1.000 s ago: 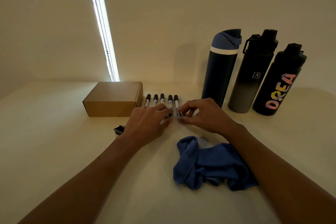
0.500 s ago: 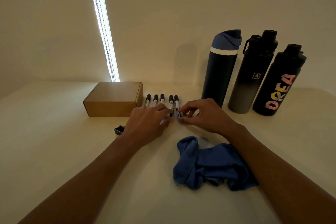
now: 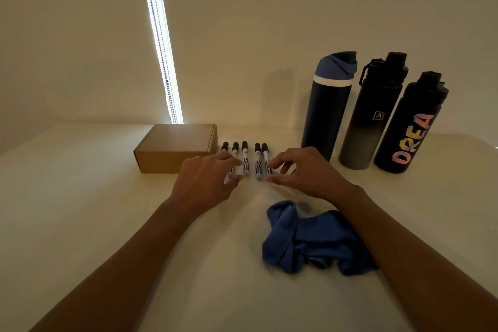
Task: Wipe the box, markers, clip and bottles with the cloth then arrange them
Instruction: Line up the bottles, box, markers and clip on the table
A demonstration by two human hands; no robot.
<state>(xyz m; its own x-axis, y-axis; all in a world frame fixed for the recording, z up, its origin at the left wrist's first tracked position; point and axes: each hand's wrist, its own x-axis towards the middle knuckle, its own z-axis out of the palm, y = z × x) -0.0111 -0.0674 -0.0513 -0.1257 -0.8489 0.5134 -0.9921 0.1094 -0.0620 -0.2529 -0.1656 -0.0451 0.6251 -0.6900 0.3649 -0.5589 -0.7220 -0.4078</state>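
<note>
Five markers point(image 3: 245, 159) lie side by side on the table point(image 3: 80, 210) between the box point(image 3: 175, 148) and three bottles point(image 3: 374, 113), likely being squared into a row. The left hand point(image 3: 206, 183) rests loose fingers over them; the right hand point(image 3: 304, 170) pinches the rightmost. The cloth point(image 3: 312, 240) lies dropped nearby.

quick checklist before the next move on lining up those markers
1. Five markers lie side by side, caps away from the person: ok.
2. Even spacing: not ok, a wider gap sits after the third marker.
3. Left hand covers the two leftmost markers' lower ends: alignment there cannot tell.
4. Right hand fingers curl at the rightmost marker: firm pinch cannot tell.
5. Cloth lies set aside near the person: ok.
6. Box and three bottles stand clear of the row: ok.
</note>
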